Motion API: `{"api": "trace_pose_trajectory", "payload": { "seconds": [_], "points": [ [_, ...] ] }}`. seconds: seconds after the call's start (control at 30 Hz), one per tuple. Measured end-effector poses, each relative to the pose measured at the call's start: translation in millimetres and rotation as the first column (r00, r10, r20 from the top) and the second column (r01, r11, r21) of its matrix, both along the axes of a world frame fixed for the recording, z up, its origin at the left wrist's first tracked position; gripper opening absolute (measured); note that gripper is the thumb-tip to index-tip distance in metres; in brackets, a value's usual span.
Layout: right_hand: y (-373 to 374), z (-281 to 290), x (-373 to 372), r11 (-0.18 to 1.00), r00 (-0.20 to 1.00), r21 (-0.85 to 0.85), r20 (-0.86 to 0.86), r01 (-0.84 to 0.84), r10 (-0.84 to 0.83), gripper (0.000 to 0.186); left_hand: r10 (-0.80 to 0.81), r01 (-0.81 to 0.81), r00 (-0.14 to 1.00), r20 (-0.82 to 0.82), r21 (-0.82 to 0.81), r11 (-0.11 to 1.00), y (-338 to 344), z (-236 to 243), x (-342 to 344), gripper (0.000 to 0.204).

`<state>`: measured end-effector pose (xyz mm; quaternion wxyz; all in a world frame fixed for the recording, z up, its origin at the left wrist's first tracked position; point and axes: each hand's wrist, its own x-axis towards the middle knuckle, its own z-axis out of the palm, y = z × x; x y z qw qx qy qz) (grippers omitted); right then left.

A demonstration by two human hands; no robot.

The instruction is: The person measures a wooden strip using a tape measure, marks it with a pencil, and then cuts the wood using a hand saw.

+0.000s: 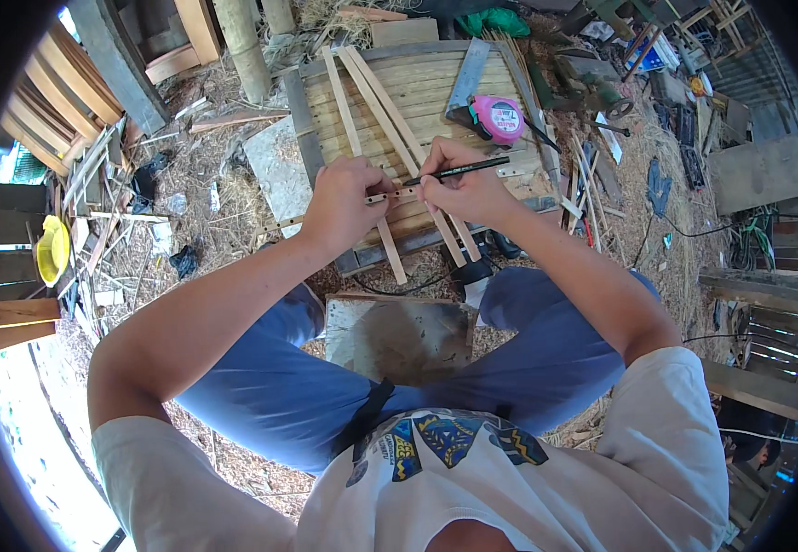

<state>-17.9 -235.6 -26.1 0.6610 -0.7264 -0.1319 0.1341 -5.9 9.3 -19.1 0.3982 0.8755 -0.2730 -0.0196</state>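
Straw and wood scraps cover the ground around the low slatted surface (428, 81) I am watching through the head camera. Off to the left I make out a yellow basin (53, 250). Three pale wooden strips (390, 112) run lengthwise over the slats, one apart on the left and two close together. Across them lies a narrow dotted strip (381, 198), near the edge closest to the person.

I see the left hand (348, 201) on that dotted strip, fingers curled close about it; I cannot tell whether they pinch it or only press it down. The right hand (461, 191) has its fingers closed around a black pen (472, 168), whose tip points left, right at the dotted strip; whether it touches, I cannot tell. Beyond the right hand I find a pink tape measure (498, 120), just beside a flat metal rule (469, 77).
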Motion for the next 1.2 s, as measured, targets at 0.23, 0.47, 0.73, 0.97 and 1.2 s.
{"api": "trace_pose_trajectory", "payload": {
  "seconds": [0.23, 0.47, 0.73, 0.97, 1.2],
  "points": [
    [-3.9, -4.6, 4.1, 0.992, 0.995, -0.119, 0.085, -0.047, 0.057, 0.016, -0.009, 0.009, 0.996, 0.089, -0.003, 1.0, -1.9, 0.6, -0.9, 0.012],
    [1.2, 3.7, -1.8, 0.999, 0.999, -0.048, -0.049, 0.005, -0.007, 0.016, -0.003, 0.005, 0.995, 0.097, -0.012, 1.0, -1.5, -1.7, -0.1, 0.012],
    [0.4, 1.1, 0.5, 0.998, 1.0, -0.059, 0.003, -0.011, 0.012, 0.015, 0.0, 0.0, 0.995, 0.104, 0.001, 1.0, -1.7, -0.2, -0.5, 0.012],
    [2.4, 8.1, -1.1, 0.999, 0.999, -0.049, -0.045, -0.015, 0.013, 0.014, 0.0, 0.0, 0.998, 0.069, -0.002, 1.0, -1.2, 1.3, -0.4, 0.011],
    [2.4, 8.5, -0.2, 0.997, 0.999, -0.078, -0.039, -0.029, 0.026, 0.015, 0.006, -0.006, 0.998, 0.068, 0.004, 1.0, -0.6, -0.2, -0.3, 0.012]
  ]
}}
